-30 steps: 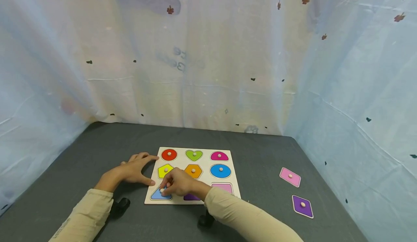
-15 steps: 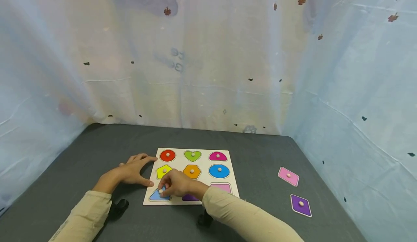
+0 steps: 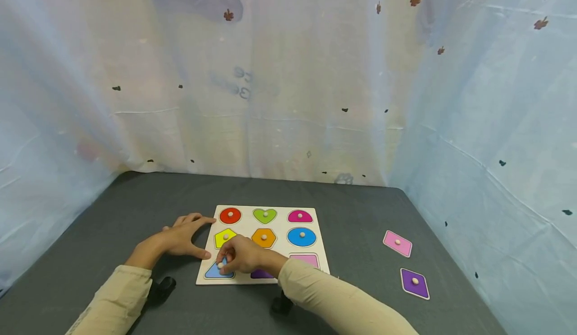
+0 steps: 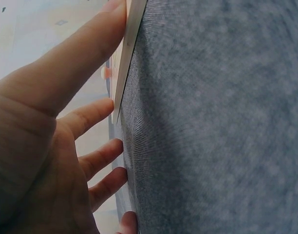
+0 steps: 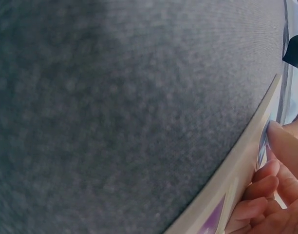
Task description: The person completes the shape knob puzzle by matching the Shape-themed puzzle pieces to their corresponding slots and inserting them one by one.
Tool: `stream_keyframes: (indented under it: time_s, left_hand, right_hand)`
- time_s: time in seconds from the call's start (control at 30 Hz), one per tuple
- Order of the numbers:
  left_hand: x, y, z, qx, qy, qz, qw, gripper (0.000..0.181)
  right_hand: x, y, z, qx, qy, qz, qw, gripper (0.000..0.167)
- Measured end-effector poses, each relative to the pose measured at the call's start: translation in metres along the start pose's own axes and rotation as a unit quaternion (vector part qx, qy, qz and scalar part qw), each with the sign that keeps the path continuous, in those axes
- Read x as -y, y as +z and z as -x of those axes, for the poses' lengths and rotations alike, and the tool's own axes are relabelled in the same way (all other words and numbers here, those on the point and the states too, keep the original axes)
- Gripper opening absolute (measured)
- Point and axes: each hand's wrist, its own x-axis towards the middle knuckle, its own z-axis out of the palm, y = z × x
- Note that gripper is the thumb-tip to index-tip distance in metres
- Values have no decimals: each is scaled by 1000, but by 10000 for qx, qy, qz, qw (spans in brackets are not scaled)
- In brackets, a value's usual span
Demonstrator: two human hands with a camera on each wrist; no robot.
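Observation:
A pale wooden knob puzzle board (image 3: 280,225) lies flat on the dark table. My right hand (image 3: 243,255) pinches the knob of the light blue triangle piece (image 3: 218,274) at the board's near left corner. In the right wrist view, thumb and fingers of that hand (image 5: 278,180) close around the knob, low over the board. My left hand (image 3: 182,237) is spread along the board's left edge. The left wrist view shows its thumb (image 4: 85,53) and a finger touching the board edge (image 4: 129,44). My right hand and sleeve cover part of the near row.
Pieces with knobs fill the far and middle rows, among them a red circle (image 3: 230,216) and a blue oval (image 3: 301,237). A pink rectangle piece (image 3: 397,244) and a purple diamond-like piece (image 3: 414,284) lie on the table (image 3: 360,255) to the right. Curtains (image 3: 279,124) enclose the table.
The whole head view has shifted slightly left. Both hands keep their places on the board, and the right fingers still pinch the triangle's knob.

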Motion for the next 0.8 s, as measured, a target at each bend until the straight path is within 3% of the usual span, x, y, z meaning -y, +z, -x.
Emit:
stream_keyframes:
  time_s: [0.43,0.8]
  left_hand:
    - [0,0,0,8,4,9,10000,97]
    - [2,1,-1,2,-14,-5,10000,98]
  right_hand:
    - [-2,-2,2,143,-143,-353,9992,16]
    - [-8,-9,3,533,-347,-656,9958,24]
